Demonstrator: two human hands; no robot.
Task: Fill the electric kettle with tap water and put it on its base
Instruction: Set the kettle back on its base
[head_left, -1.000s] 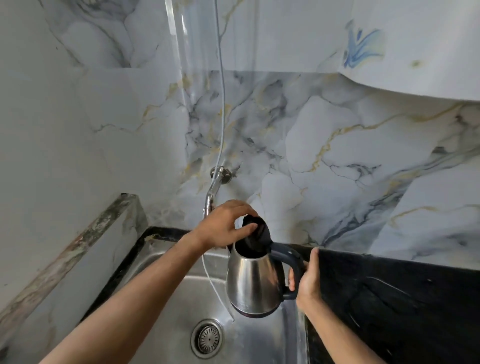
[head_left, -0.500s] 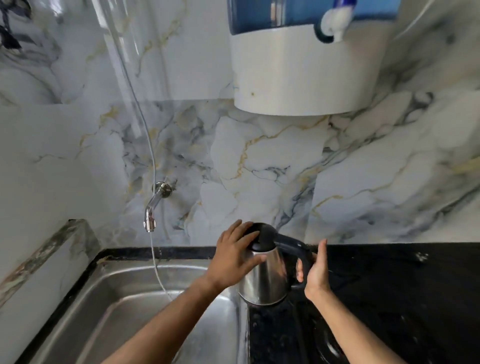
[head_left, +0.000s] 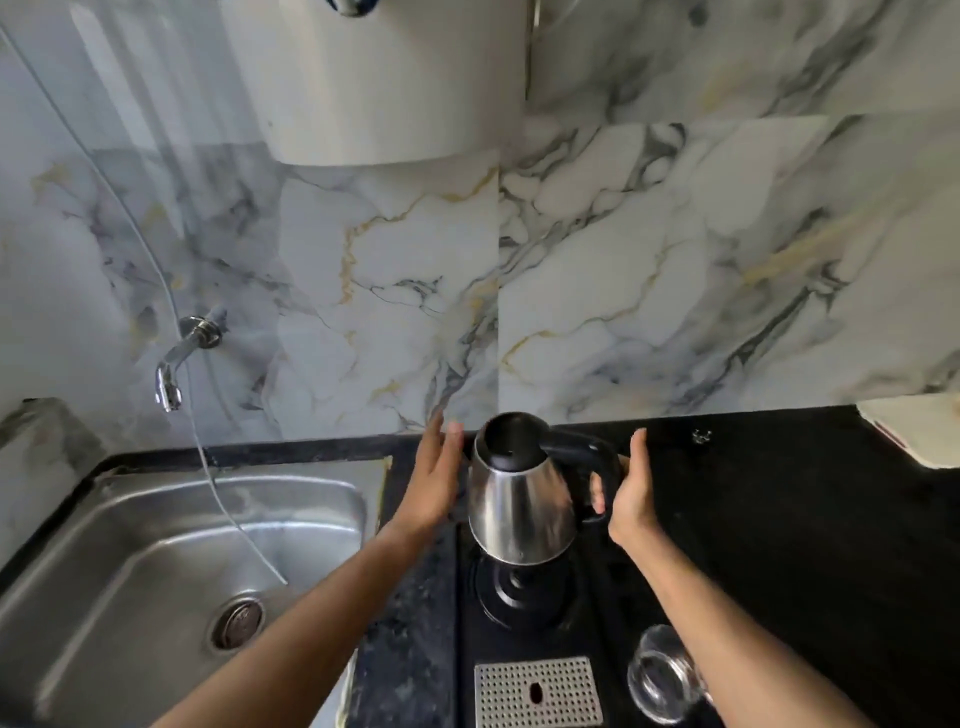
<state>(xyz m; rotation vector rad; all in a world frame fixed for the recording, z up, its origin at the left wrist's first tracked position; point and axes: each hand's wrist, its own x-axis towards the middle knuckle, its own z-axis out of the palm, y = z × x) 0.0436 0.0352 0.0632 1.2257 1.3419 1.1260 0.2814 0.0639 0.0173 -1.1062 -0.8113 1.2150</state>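
The steel electric kettle with a black lid and handle hangs just above its round black base on the dark counter. My right hand grips the black handle on the kettle's right side. My left hand is flat and open just left of the kettle body, fingers stretched toward the wall; whether it touches the steel I cannot tell. The lid is down. The wall tap is off to the left over the steel sink.
A thin hose hangs from the wall into the sink near the drain. A clear glass and a perforated metal grate lie in front of the base. A white wall-mounted unit hangs above. A white object sits far right.
The kettle has travelled right, from under the tap over the sink to above its base on the counter. Its lid went from raised to down, and my left hand came off it.
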